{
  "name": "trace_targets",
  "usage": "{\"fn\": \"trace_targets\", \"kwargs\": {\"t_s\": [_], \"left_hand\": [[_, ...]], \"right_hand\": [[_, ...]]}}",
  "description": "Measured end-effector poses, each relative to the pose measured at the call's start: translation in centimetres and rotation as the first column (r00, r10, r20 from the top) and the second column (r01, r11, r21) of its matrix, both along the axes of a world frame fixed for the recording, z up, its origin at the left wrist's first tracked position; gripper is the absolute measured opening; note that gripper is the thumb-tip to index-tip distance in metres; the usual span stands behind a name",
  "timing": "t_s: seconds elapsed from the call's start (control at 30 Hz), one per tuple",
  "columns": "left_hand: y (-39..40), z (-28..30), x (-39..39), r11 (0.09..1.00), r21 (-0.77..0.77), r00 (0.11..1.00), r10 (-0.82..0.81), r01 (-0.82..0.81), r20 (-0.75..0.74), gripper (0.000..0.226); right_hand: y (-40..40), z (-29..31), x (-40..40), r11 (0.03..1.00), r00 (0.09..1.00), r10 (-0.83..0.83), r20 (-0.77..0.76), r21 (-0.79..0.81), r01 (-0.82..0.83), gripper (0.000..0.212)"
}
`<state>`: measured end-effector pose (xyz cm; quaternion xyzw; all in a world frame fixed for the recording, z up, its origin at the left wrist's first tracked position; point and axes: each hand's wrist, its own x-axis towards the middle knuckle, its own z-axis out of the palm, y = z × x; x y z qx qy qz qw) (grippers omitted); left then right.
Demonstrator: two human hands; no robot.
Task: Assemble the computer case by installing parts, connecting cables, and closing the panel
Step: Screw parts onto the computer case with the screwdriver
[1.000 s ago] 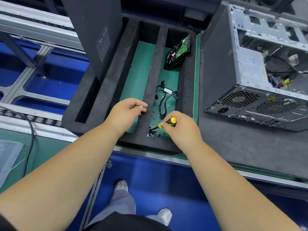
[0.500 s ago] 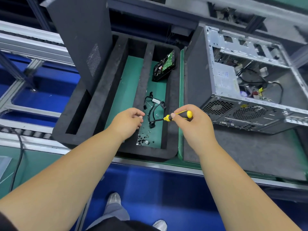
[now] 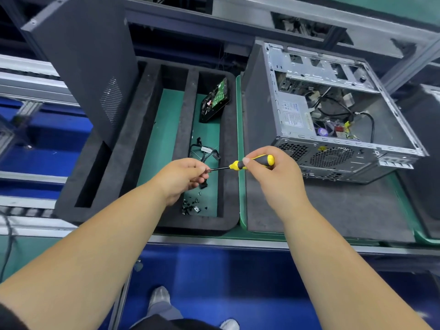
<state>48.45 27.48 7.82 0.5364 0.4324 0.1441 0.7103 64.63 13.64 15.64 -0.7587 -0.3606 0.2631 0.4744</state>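
The right hand [image 3: 273, 177] curls round one yellow-and-black screwdriver [image 3: 252, 162], its thin dark shaft pointing left to the left hand [image 3: 183, 177], whose fingertips pinch something small at the tip. Just below the left hand lie loose black screws [image 3: 191, 206] in a black foam tray [image 3: 228, 163]. Right of the right hand lies one open metal computer case [image 3: 333, 120].

Found no legible text; print on the power supply label [image 3: 292, 114] and yellow sticker [image 3: 322, 148] stayed too small.
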Motion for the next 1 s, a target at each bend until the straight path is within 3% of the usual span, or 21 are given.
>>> {"fn": "trace_targets", "kwargs": {"t_s": [0.23, 0.6, 0.67, 0.87, 1.0], "left_hand": [[-0.1, -0.4, -0.2, 0.939, 0.343, 0.970, 0.043, 0.043, -0.238, 0.013], [-0.2, -0.5, 0.7, 0.929, 0.370, 0.970, 0.078, 0.013, -0.230, 0.011], [-0.4, -0.5, 1.2, 0.947, 0.319, 0.980, 0.097, -0.036, -0.176, 0.013], [-1.6, 0.6, 3.3, 0.979, -0.060, 0.978, 0.197, -0.194, 0.065, 0.019], [-3.2, 2.0, 4.4, 0.964, -0.206, 0.965, 0.204, -0.169, 0.165, 0.018]], "right_hand": [[0.1, -1.0, -0.1, 0.999, 0.999, -0.037, 0.022, -0.023, 0.038, 0.005], [0.0, -0.9, 0.1, 1.000, 1.000, -0.025, 0.015, -0.005, 0.025, 0.005], [-0.3, -0.9, 0.3, 0.999, 0.999, -0.037, 0.004, 0.013, 0.037, 0.004], [-1.7, 0.0, 1.1, 0.994, 0.996, -0.080, -0.048, 0.066, 0.083, 0.004], [-3.3, 0.8, 2.1, 0.990, 0.995, -0.100, -0.018, 0.094, 0.101, 0.004]]}}
